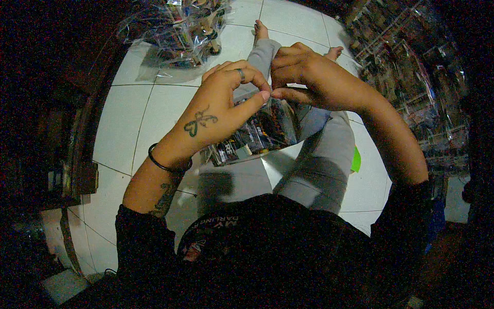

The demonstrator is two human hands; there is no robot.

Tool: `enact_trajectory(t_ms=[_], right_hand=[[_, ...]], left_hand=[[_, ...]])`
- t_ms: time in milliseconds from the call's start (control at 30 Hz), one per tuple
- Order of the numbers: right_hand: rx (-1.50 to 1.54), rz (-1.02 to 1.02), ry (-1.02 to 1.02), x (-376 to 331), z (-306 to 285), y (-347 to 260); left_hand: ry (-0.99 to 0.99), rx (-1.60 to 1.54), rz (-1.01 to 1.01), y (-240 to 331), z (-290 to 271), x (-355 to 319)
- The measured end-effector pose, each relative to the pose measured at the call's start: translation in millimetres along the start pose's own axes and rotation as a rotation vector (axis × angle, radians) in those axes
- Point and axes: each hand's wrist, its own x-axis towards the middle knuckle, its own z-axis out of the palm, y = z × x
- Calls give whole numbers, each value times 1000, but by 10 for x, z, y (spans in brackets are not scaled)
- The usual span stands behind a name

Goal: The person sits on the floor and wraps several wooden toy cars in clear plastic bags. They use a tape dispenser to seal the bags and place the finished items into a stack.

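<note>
A clear plastic bag [257, 132] with dark, printed packets inside rests between my outstretched legs. My left hand [221, 100], with a ring and a black bracelet, pinches thumb against forefinger at the bag's upper edge. Close beside it, my right hand [311, 74] is closed in a similar pinch, thumb tip nearly meeting the left thumb. Both hands appear to grip the plastic, though the exact piece between the fingertips is too small to make out. My hands cover part of the bag's top.
Grey-trousered legs [321, 170] stretch forward over white floor tiles [118, 110]. Ahead on the left sits a pile of filled clear bags [180, 31]. Many plastic-wrapped items [411, 72] line the right side. Something bright green [355, 160] lies beside my right leg. Dark furniture [72, 154] borders the left.
</note>
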Motion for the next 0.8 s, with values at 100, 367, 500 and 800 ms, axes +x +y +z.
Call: enact_trajectory(t_ms=[100,367,500,800], right_hand=[[-140,-5,116,-46,15,-92],[-490,-121,116,-150,96,-169],[-277,-47,35,-109,91,-76],[-335,-25,41,-213,1,-125]], left_hand=[[-73,-242,-157,-78,43,3],[-216,-234,-378,2,6,19],[-51,244,4,115,30,-64],[12,307,-22,170,23,-130]])
